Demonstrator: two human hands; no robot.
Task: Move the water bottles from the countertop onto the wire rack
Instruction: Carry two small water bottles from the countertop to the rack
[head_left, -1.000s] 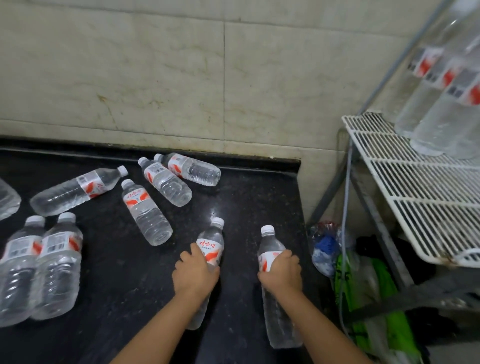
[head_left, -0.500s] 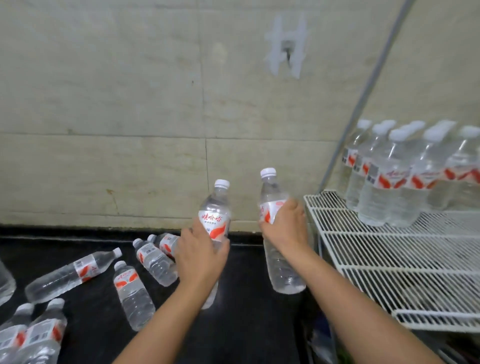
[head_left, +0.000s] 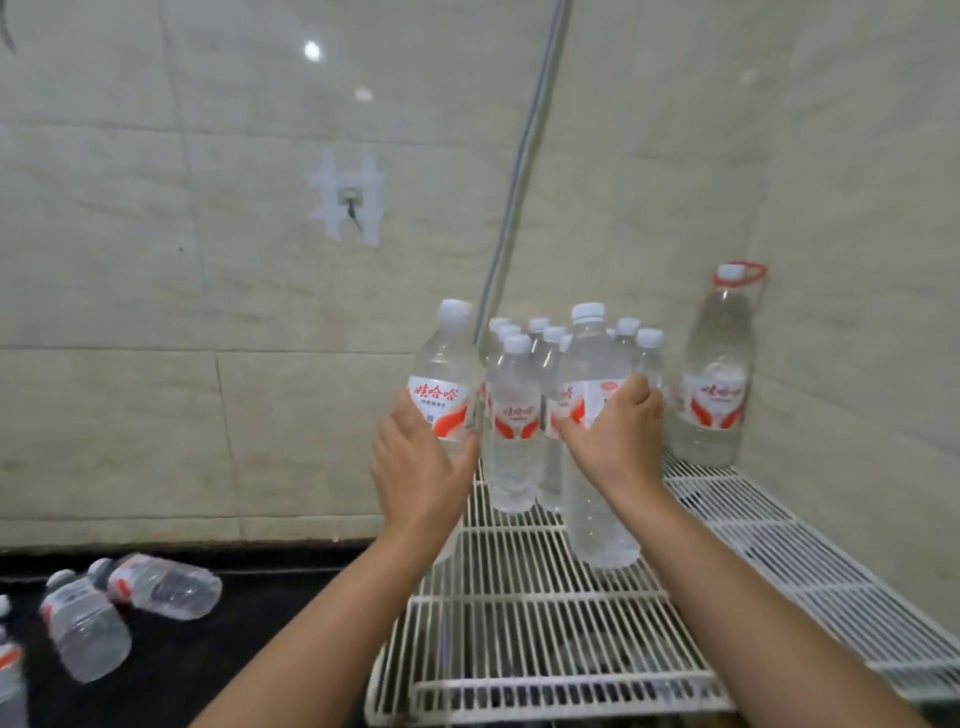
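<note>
Red characters 娃哈哈 read clearly on the white label of the bottle in the left hand (head_left: 441, 400). The same red brand mark shows on the large bottle (head_left: 714, 400) at the rack's far right corner. Smaller print beneath is illegible.

My clear bottles (head_left: 445, 395) wear white caps and red-and-white labels, above the white wire rack (head_left: 524, 613) and black countertop (head_left: 218, 670).

tiled wall (head_left: 156, 291); grey pipe (head_left: 524, 150)
</note>
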